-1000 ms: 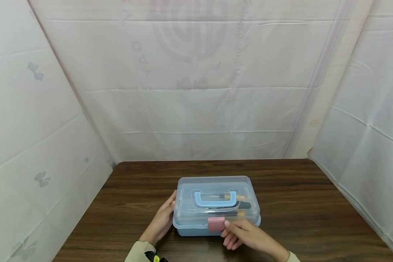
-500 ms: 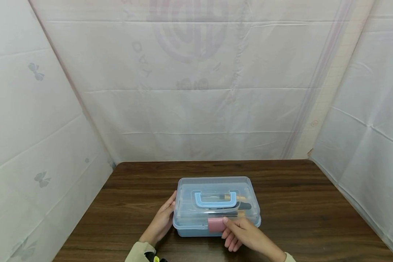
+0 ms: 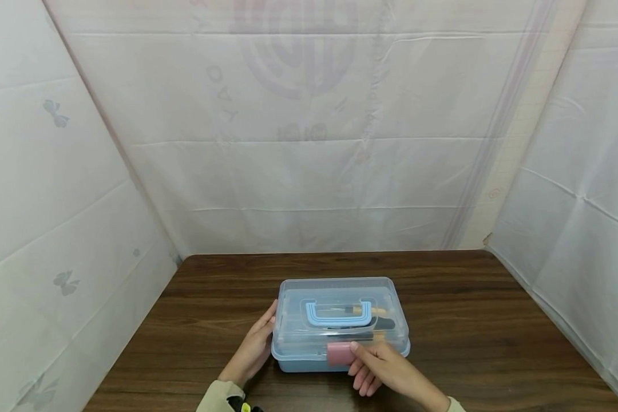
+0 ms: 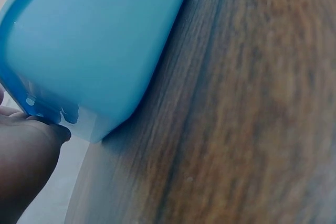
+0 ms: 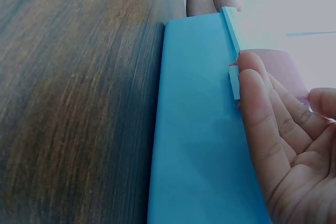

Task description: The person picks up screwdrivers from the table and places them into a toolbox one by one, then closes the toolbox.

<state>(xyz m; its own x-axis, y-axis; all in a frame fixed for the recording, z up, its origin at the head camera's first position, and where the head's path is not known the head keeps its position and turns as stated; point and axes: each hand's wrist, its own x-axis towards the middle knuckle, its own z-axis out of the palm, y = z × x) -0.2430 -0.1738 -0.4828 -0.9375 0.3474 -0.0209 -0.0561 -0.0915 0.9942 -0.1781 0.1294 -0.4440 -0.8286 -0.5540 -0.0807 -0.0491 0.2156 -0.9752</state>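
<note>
A plastic storage box [image 3: 293, 366] with a light blue base, a clear lid and a pale blue handle [image 3: 340, 321] sits on the table, its lid down. My right hand [image 3: 378, 366] pinches the pink latch [image 3: 339, 353] at the box's front between thumb and fingers. From the right wrist view, the latch [image 5: 283, 69] tilts out from the blue front wall [image 5: 199, 119], with fingers behind it. My left hand [image 3: 257, 346] rests against the box's left side, fingers extended along it. The left wrist view has part of that hand [image 4: 29, 153] by the blue side wall [image 4: 100, 40].
Through the clear lid, brushes or similar tools with dark and wood-coloured parts [image 3: 383, 323] are faintly visible. The dark wooden table [image 3: 474, 332] extends around the box. White sheeting [image 3: 309, 171] hangs behind the table and along both sides.
My right thumb has shifted slightly left over the pink latch since a second ago. The box and my left hand stay where they were.
</note>
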